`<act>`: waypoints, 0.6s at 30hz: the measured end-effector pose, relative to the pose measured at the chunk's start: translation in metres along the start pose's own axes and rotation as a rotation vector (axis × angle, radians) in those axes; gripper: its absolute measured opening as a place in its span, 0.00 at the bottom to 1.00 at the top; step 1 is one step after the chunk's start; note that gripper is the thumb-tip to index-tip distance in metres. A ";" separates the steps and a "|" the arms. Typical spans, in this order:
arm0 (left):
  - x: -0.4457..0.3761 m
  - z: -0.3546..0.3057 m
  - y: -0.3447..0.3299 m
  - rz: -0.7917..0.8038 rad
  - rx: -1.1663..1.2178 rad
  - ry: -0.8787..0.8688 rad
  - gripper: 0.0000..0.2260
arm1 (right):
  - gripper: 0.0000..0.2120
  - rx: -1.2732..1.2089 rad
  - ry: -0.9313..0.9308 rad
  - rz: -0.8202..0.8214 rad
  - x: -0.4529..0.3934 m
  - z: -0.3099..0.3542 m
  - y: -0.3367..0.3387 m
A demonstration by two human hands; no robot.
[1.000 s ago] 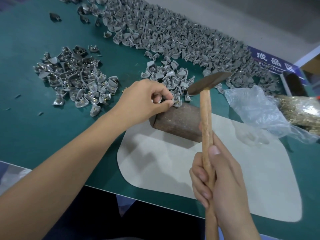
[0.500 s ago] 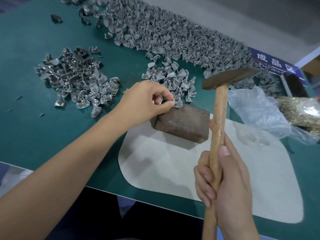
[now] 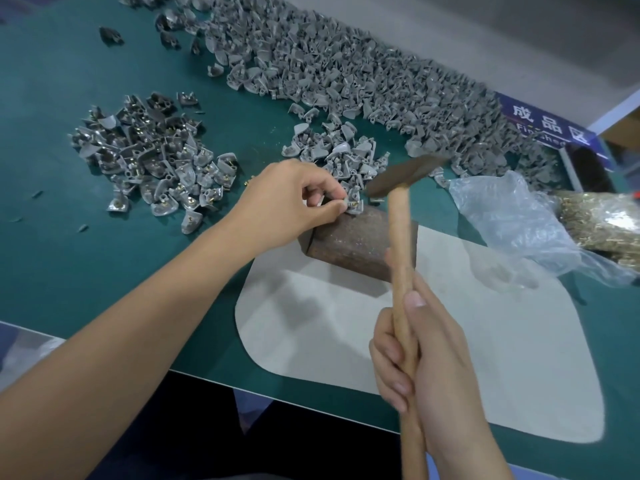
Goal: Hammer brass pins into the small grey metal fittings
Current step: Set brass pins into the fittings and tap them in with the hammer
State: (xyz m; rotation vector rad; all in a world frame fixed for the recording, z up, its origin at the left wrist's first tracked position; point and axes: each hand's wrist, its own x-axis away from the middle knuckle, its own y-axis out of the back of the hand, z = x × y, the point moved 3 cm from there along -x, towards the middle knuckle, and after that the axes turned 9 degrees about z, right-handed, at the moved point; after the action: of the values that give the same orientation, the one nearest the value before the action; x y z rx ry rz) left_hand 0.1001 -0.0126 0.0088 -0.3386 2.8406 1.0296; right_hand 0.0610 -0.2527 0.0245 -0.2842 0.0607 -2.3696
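My left hand [image 3: 294, 206] pinches a small grey fitting [image 3: 354, 204] with a brass pin in it, held on the far top edge of a rusty brown metal block [image 3: 353, 242]. My right hand [image 3: 426, 351] grips the wooden handle of a hammer [image 3: 401, 174]. The blurred dark hammer head hangs just right of the fitting, slightly above it. A clear bag of brass pins [image 3: 602, 223] lies at the right.
The block sits on a pale grey mat [image 3: 467, 341] over the green table [image 3: 52, 237]. A pile of fittings with pins [image 3: 152, 161] lies left, a small loose pile [image 3: 343, 154] behind the block, a long heap [image 3: 346, 74] at the back. A blue sign [image 3: 540, 123] is far right.
The hammer head, which had swung up and right half a second ago, has come down and left toward the fitting. My left hand has kept its pinch on the block.
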 end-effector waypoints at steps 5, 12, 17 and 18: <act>0.000 -0.001 0.001 0.003 0.001 -0.006 0.02 | 0.23 -0.030 -0.003 0.034 0.002 0.009 0.004; 0.001 0.000 0.001 0.002 -0.007 0.000 0.02 | 0.21 -0.063 -0.096 0.067 0.001 0.006 0.003; 0.000 0.000 0.000 -0.003 -0.032 -0.003 0.02 | 0.24 -0.013 -0.020 0.057 0.005 0.013 -0.002; 0.000 0.000 0.000 -0.005 -0.029 -0.008 0.02 | 0.23 0.003 -0.020 0.043 0.005 0.013 -0.002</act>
State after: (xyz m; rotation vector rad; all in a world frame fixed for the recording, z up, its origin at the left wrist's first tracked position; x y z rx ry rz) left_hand 0.1000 -0.0124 0.0085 -0.3427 2.8188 1.0694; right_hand 0.0593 -0.2542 0.0377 -0.3020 0.0533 -2.3239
